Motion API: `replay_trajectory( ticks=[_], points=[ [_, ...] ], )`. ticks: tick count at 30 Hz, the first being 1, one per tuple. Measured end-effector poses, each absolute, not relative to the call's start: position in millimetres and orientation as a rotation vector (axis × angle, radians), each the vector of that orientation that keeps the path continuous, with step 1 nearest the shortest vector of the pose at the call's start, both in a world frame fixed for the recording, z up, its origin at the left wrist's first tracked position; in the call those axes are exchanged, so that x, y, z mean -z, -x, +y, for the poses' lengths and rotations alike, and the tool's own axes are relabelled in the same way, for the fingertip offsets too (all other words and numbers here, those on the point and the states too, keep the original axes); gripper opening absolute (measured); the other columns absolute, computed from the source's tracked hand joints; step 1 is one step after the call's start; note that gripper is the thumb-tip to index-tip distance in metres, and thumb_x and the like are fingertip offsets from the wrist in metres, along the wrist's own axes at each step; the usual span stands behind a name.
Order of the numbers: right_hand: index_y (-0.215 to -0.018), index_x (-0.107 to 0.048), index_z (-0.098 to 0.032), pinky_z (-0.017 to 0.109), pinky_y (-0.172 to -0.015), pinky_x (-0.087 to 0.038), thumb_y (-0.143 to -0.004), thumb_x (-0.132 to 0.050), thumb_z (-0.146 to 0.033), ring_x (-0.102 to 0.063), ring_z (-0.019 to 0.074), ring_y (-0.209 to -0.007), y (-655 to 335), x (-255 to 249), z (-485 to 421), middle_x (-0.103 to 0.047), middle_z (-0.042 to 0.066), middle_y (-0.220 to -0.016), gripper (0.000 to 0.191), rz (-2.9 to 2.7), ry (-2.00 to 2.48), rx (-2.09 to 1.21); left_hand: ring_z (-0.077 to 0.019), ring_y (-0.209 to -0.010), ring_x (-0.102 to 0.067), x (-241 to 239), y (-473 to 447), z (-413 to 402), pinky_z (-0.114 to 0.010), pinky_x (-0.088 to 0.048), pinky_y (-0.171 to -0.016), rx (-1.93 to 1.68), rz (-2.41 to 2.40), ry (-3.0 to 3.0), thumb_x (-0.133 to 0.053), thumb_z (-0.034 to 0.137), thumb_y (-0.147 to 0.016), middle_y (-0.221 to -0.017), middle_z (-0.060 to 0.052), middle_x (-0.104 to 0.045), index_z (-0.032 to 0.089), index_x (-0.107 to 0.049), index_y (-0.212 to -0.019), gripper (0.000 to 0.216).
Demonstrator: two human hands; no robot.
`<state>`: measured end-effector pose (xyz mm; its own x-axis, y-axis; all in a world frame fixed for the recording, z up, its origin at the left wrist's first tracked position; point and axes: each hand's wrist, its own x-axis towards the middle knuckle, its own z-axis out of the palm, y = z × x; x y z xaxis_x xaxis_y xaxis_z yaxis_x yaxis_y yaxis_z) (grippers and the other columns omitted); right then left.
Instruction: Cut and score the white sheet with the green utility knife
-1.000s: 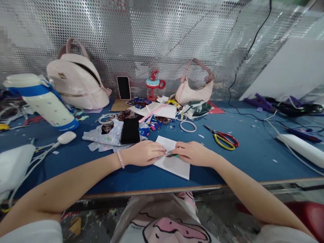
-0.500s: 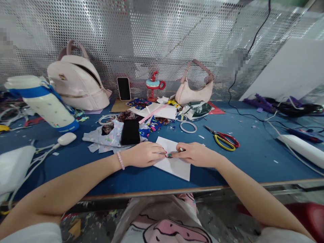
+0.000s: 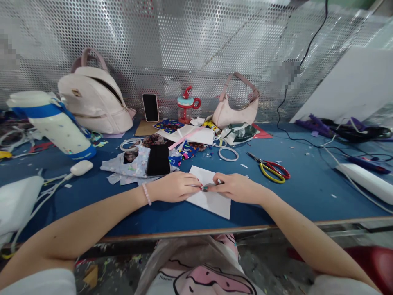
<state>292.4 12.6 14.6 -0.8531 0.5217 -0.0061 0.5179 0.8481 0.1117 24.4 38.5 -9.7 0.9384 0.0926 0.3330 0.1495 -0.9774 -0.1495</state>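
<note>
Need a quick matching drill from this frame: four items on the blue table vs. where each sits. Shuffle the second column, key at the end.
Things:
1. scissors
2. black phone
3. white paper
4. red-lidded cup

Places:
A. at the back, by the perforated metal wall
B. under both hands, near the table's front edge
C. lying on patterned fabric, left of the hands
D. on bare blue table, right of the hands

Pairs: 1-D, 2-C, 3-B, 4-A
</note>
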Motion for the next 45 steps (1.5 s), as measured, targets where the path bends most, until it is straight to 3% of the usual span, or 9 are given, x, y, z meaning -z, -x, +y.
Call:
replay_trajectory(
  ticks=[11,27,45],
  points=[
    [-0.126,-0.056,-0.029,0.022,-0.053,-0.037,-0.095,-0.038,-0.016,-0.055,0.0103,-0.067,-290,-15,9,-0.054,0.006,-0.101,0.038,2.961,-0.816,-0.271,-0.0231,-0.109,-0.061,14,-25,38,-0.033,-0.052,-0.092,0.541,-0.125,2.901,-0.043,0.015,-0.094,-0.112,-0.012,-0.067,0.011,-0.066,-0.105,0.025],
    [-0.128,-0.057,-0.029,0.023,-0.054,-0.038,-0.093,-0.035,-0.012,-0.053,0.0097,-0.065,-296,-21,14,-0.057,0.006,-0.104,0.044,2.959,-0.872,-0.148,-0.0233,-0.113,-0.06,16,-21,40,-0.035,-0.051,-0.095,0.554,-0.189,2.983,-0.044,0.012,-0.09,-0.118,-0.015,-0.065,0.01,-0.062,-0.115,0.03],
    [-0.126,-0.058,-0.031,0.024,-0.061,-0.038,-0.095,-0.034,-0.015,-0.054,0.0097,-0.067,-293,-25,11,-0.056,0.005,-0.107,0.043,2.939,-0.833,0.018,-0.0239,-0.109,-0.061,14,-22,39,-0.034,-0.053,-0.092,0.555,-0.158,2.934,-0.041,0.015,-0.094,-0.116,-0.013,-0.066,0.008,-0.064,-0.11,0.029]
  ],
)
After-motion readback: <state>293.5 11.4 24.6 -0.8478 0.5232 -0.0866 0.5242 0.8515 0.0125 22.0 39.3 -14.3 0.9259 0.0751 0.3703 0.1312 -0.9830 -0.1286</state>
